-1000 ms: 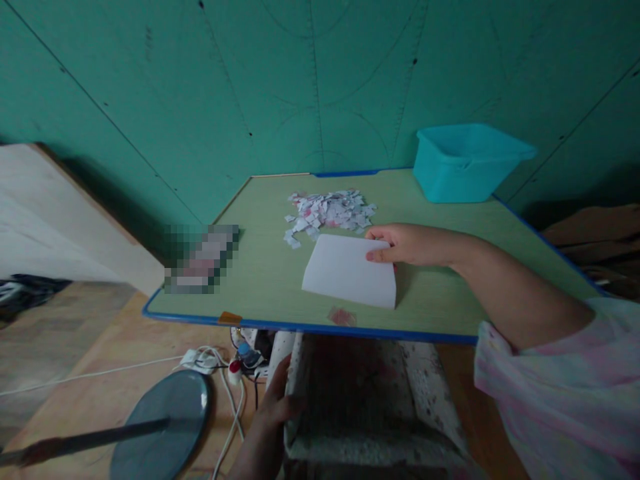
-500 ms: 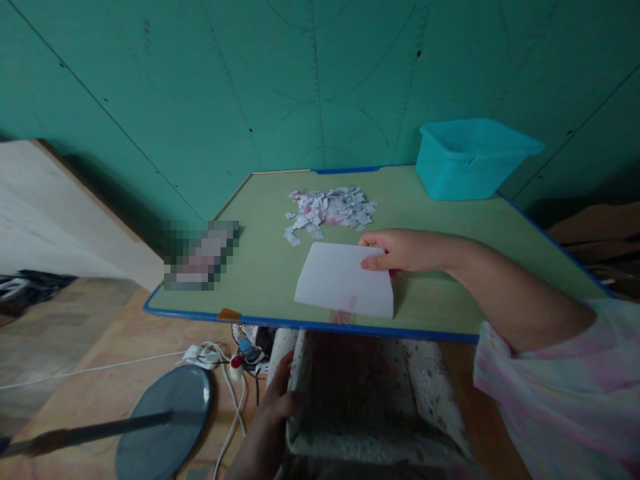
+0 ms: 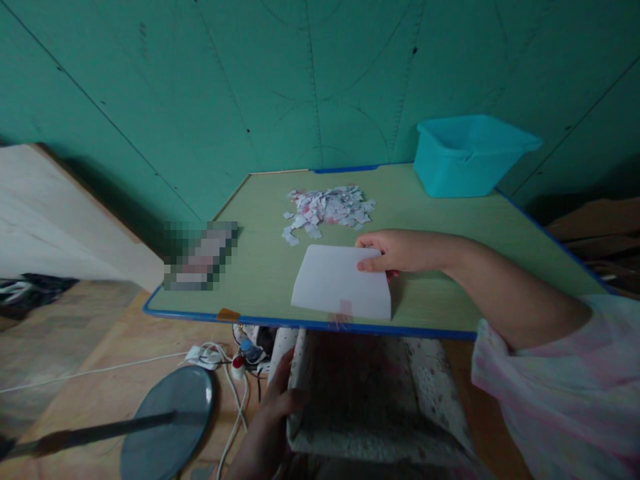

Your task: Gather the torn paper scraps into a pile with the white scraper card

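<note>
In the head view, one right hand [image 3: 397,252] pinches one white sheet [image 3: 335,283], perhaps touching the table [image 3: 440,303], nearer its front edge than a second ago. One left hand [image 3: 274,405] clasps one speckled bin [image 3: 434,390]. Behind: one scrap heap [image 3: 333,207], one turquoise tub [image 3: 460,175].

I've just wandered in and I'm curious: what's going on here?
A person's right hand holds a sheet of white paper near the front edge of a table. The left hand grips the rim of a stained bin below. Paper scraps lie heaped beyond the sheet; a blue tub stands back right.
</note>
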Demonstrator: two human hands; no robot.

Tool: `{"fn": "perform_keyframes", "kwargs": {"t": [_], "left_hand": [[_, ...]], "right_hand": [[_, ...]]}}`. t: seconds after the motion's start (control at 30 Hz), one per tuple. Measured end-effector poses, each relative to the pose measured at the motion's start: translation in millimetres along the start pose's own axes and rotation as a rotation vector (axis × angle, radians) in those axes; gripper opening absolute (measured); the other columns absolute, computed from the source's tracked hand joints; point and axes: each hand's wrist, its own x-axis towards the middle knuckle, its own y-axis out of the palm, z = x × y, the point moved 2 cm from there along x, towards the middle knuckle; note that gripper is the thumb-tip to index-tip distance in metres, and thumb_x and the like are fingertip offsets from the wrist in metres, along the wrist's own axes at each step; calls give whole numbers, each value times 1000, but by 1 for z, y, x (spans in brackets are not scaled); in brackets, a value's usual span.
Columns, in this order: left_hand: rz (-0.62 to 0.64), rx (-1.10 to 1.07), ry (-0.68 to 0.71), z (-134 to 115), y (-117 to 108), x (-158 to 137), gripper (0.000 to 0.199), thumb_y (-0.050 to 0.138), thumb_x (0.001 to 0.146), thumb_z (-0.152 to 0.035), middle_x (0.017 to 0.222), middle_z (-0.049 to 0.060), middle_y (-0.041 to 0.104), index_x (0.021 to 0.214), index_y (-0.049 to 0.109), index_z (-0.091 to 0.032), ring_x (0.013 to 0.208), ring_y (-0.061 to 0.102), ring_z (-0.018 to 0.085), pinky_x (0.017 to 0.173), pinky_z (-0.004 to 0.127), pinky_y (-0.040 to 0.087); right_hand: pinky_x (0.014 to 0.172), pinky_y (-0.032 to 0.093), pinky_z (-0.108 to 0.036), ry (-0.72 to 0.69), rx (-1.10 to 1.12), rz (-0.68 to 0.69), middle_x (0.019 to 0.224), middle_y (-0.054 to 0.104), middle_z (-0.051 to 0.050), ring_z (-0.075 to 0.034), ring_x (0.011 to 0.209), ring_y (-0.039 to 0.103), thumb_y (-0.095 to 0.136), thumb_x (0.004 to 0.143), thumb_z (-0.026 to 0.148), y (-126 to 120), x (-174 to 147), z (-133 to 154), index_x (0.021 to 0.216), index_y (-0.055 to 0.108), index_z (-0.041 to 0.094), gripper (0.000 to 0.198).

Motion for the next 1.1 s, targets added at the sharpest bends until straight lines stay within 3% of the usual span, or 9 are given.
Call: {"fn": "perform_keyframes", "kwargs": {"t": [0.27, 0.6, 0.87, 1.1], "left_hand": [[13, 23, 14, 0, 0, -1, 58, 47, 65, -9, 92, 2, 71, 119, 48, -27, 91, 62, 23, 76, 34, 44], [-10, 26, 12, 0, 2, -2, 60, 52, 62, -11, 109, 2, 67, 119, 50, -28, 97, 61, 24, 78, 33, 45], [11, -3, 5, 0, 3, -2, 59, 51, 62, -9, 90, 0, 72, 118, 52, -28, 94, 61, 23, 75, 31, 45], [34, 19, 26, 5, -9, 12, 65, 60, 54, -14, 92, 2, 72, 118, 53, -25, 99, 58, 27, 70, 32, 46]], "right_hand": [[42, 32, -19, -15, -32, 11, 64, 51, 3, -7, 50, 45, 53, 79, 39, 2, -2, 5, 81, 45, 19, 22], [44, 33, -19, -19, -83, -4, 65, 51, 3, -7, 51, 46, 52, 79, 37, 3, -4, 12, 81, 44, 18, 20], [46, 34, -20, -49, -53, -5, 67, 53, 2, -8, 54, 48, 52, 79, 39, 3, -2, 8, 83, 46, 18, 22], [47, 36, -20, -77, 16, 4, 69, 54, 3, -8, 55, 49, 53, 78, 40, 5, -1, 8, 84, 47, 18, 23]]}}
